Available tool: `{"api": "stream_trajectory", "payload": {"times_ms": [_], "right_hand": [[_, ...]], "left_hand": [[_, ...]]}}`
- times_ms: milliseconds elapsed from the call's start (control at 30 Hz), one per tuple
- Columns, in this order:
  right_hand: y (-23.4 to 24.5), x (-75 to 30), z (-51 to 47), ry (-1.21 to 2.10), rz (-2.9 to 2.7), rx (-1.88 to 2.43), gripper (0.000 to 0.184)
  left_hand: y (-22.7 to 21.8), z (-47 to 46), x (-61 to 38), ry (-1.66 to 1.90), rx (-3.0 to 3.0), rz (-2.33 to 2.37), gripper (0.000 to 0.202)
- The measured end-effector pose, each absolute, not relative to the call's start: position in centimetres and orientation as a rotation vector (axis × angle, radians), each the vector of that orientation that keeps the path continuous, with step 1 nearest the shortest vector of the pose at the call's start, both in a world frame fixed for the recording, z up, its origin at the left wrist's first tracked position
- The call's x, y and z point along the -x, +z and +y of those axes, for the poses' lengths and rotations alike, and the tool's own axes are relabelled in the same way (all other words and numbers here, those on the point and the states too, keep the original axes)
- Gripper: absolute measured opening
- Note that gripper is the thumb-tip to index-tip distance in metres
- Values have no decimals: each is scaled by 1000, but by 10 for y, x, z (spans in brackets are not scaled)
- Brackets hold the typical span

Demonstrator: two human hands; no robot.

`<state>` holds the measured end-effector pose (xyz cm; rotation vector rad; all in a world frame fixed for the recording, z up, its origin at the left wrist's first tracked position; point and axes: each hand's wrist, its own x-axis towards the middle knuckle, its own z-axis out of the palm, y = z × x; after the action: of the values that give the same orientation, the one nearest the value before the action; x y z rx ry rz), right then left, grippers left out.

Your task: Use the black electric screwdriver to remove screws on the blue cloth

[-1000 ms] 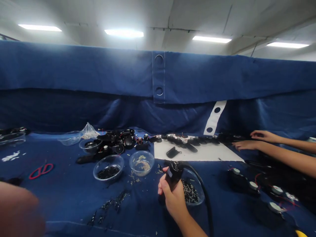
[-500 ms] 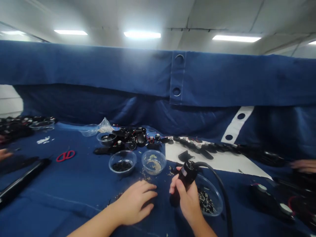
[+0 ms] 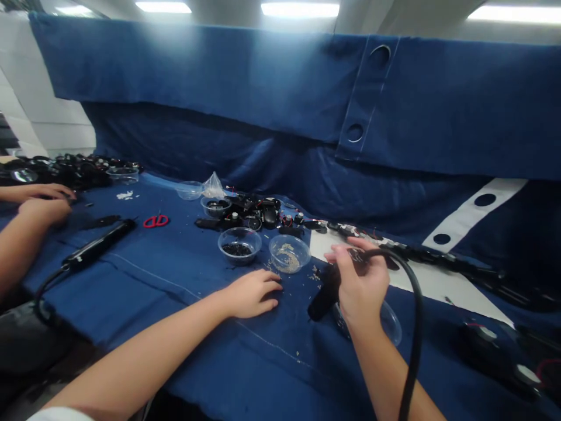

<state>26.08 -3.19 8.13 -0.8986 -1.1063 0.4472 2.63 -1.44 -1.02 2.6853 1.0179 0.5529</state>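
Observation:
My right hand [image 3: 362, 286] grips a black electric screwdriver [image 3: 323, 292] tilted with its tip down to the left; its thick black cable [image 3: 414, 327] arcs over my wrist. Under that hand sits a clear bowl [image 3: 390, 321] of small parts. My left hand [image 3: 252, 292] rests on the blue cloth [image 3: 175, 275] with its fingers curled together, pressing down on something small I cannot make out. Just beyond it stand two clear bowls, one with dark screws [image 3: 239, 244] and one with pale bits [image 3: 289, 252].
A pile of black parts [image 3: 254, 213] lies behind the bowls, and a row of black pieces [image 3: 438, 254] runs along a white sheet. Red scissors [image 3: 156, 221] and a second screwdriver [image 3: 96, 245] lie left. Another person's hands [image 3: 41, 202] work at far left. A blue curtain [image 3: 263, 88] backs the table.
The view swung left and down. My left hand came in and settled on the cloth. My right hand tilted the screwdriver and rose over the bowl. The person at right left the frame.

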Motion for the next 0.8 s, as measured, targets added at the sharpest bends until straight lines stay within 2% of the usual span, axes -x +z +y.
{"api": "stream_trajectory", "payload": {"times_ms": [167,400,533,700,800], "right_hand": [[82,-252,-12,630,-1123,974,43],[73,-249,-19,581,-992,1021,47],[76,-236,-37,508,-1060,1112,40],[70,-228,-33,490,-1161,1187,43],[66,-229,-30,397,-1154,1170,38]], "left_hand": [[-9,-14,-27,607,-2704,961,37],[-4,-17,-23,602,-2718,911,37],[-4,-17,-18,570,-2784,868,38],[-3,-19,-19,522,-2826,833,38],[-2,-21,-20,466,-2827,799,38]]}}
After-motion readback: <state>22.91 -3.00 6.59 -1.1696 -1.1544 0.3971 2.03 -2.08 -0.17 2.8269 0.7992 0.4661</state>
